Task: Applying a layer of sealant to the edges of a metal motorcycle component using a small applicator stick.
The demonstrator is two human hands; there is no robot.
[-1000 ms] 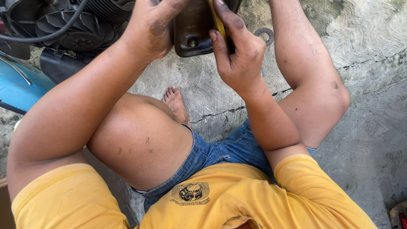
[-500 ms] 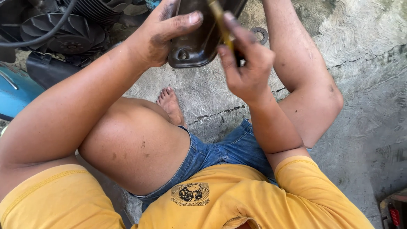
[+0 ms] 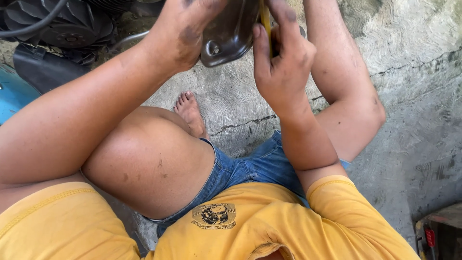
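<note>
My left hand (image 3: 185, 26), smeared with grease, grips a dark metal engine cover (image 3: 230, 33) at the top of the view and holds it tilted. My right hand (image 3: 283, 58) is closed around a thin yellow-handled tool (image 3: 265, 21), whose tip rests against the cover's right edge. The top of the cover and the tool's end are cut off by the frame. I sit on the ground with knees bent, in a yellow shirt and denim shorts, and my bare foot (image 3: 190, 113) lies below the cover.
A black finned engine with a fan (image 3: 62, 24) and a hose sits at the upper left, above a blue body panel (image 3: 12, 94). Cracked concrete ground (image 3: 409, 96) spreads to the right. A dark box with a red part (image 3: 440, 236) stands at the lower right corner.
Both hands, the cover and the tool have shifted up toward the top edge of the view, and the cover shows less. The view has tipped slightly downward.
</note>
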